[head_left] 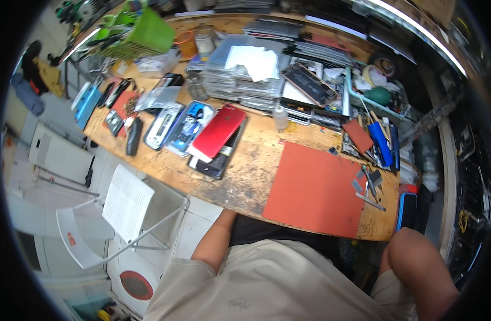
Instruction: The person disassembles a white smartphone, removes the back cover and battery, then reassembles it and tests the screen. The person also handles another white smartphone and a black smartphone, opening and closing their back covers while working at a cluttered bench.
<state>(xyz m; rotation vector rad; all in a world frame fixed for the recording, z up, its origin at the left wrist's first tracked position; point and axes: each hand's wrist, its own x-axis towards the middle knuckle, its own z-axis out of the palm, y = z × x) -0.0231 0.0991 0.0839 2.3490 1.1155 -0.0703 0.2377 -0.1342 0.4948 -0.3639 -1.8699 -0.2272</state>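
My left forearm (pixel 216 241) runs down from beside my shirt to below the bench's front edge, where my left hand is hidden. My bent right arm (pixel 414 262) is at the lower right, with no fingers visible. In front of me on the worn wooden bench (pixel 248 176) lies an orange-red mat (pixel 315 187), with small tools (pixel 369 184) at its right side. Left of the mat, a red phone (pixel 221 128) rests on a dark phone-like slab (pixel 213 166), beside a clear box of blue parts (pixel 186 128).
Stacked clear trays (pixel 234 88), a green basket (pixel 138 37), phones and a tool holder (pixel 384 144) crowd the bench's back and sides. A white folding chair (pixel 125 198) stands at the left on the tiled floor (pixel 200 219). Dark cluttered shelving (pixel 465 176) is at the right.
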